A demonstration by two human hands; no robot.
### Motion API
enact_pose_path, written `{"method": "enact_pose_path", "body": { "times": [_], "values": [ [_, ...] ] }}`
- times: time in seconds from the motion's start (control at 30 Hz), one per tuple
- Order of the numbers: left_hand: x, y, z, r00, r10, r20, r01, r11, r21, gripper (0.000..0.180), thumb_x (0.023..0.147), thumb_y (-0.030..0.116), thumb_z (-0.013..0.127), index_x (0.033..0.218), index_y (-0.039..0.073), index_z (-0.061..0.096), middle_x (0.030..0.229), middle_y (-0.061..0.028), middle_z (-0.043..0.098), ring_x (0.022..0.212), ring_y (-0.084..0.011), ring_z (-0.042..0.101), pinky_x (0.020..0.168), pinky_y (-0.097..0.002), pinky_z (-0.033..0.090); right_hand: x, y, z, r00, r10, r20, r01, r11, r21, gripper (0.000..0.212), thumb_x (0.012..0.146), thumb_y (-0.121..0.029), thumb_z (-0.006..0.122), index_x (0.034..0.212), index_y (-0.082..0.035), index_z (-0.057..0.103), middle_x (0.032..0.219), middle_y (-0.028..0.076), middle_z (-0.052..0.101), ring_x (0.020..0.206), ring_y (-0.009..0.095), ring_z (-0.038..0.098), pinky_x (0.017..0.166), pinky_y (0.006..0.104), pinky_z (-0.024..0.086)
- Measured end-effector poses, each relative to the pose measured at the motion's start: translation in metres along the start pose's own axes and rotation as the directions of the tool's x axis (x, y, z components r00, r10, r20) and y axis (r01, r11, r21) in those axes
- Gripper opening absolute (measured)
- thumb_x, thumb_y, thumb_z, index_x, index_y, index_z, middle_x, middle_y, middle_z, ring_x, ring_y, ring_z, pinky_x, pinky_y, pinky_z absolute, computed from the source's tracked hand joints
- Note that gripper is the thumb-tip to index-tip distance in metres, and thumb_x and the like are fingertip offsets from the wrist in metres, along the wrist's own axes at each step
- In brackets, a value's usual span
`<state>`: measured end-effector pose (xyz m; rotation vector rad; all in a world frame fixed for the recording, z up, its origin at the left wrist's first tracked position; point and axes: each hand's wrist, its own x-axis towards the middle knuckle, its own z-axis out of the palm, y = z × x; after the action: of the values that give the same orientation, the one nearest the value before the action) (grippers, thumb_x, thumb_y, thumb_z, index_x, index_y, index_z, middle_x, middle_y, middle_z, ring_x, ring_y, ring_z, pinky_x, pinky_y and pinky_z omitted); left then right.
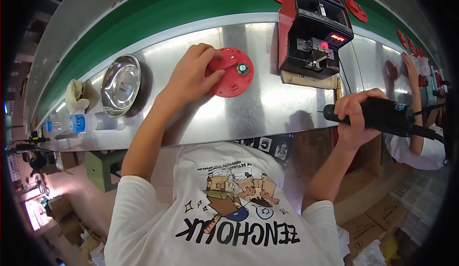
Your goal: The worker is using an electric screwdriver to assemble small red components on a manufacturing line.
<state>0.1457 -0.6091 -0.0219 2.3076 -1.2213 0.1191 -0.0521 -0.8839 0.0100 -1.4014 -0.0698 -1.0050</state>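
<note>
A red round plastic plate (236, 85) lies on the metal bench, with a small green-ringed round part (243, 69) set in its right side. My left hand (195, 72) grips the plate's left side, thumb and curled fingers over it; the fingertips are partly hidden. At the right, my right hand (358, 115) is wrapped round a black electric screwdriver (389, 115), held near the bench's front edge. Its thin bit points left, apart from the plate. A cord runs from its rear toward the right.
Beyond my right hand stands a black and red machine (315, 31) with a lit red display. On the left are a steel bowl (109, 90), a water bottle (71, 124) and a pale glove (75, 97). More red plates (355, 10) lie on the green belt. A co-worker's hand (411, 72) is at the far right.
</note>
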Motion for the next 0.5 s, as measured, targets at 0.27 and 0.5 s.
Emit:
{"method": "enact_pose_path", "body": {
  "times": [0.27, 0.5],
  "values": [
    [0.009, 0.020, 0.015, 0.974, 0.224, -0.029, -0.223, 0.974, 0.032, 0.031, 0.076, 0.016, 0.069, 0.107, 0.011, 0.068, 0.129, -0.0144, 0.055, 0.119, -0.0390, 0.048, 0.099, -0.0467, 0.042, 0.063, -0.015, 0.021, 0.980, -0.137, 0.142, 0.101, 0.967, 0.235, 0.034, 0.089, -0.006, 0.057, 0.122, -0.005, 0.049, 0.072, 0.006, 0.047, 0.054, 0.016, 0.046, 0.052, 0.0349, 0.043],
    [0.016, 0.015, 0.030, 0.983, 0.178, -0.049, -0.182, 0.978, -0.098, 0.028, 0.076, 0.012, 0.071, 0.104, 0.007, 0.070, 0.124, -0.0100, 0.062, 0.121, -0.0356, 0.051, 0.101, -0.0453, 0.042, 0.103, -0.011, 0.048, 0.960, -0.169, 0.222, 0.117, 0.966, 0.230, 0.033, 0.087, -0.005, 0.053, 0.119, 0.002, 0.047, 0.069, 0.007, 0.045, 0.052, 0.016, 0.046, 0.050, 0.0343, 0.041]
  ]
}}
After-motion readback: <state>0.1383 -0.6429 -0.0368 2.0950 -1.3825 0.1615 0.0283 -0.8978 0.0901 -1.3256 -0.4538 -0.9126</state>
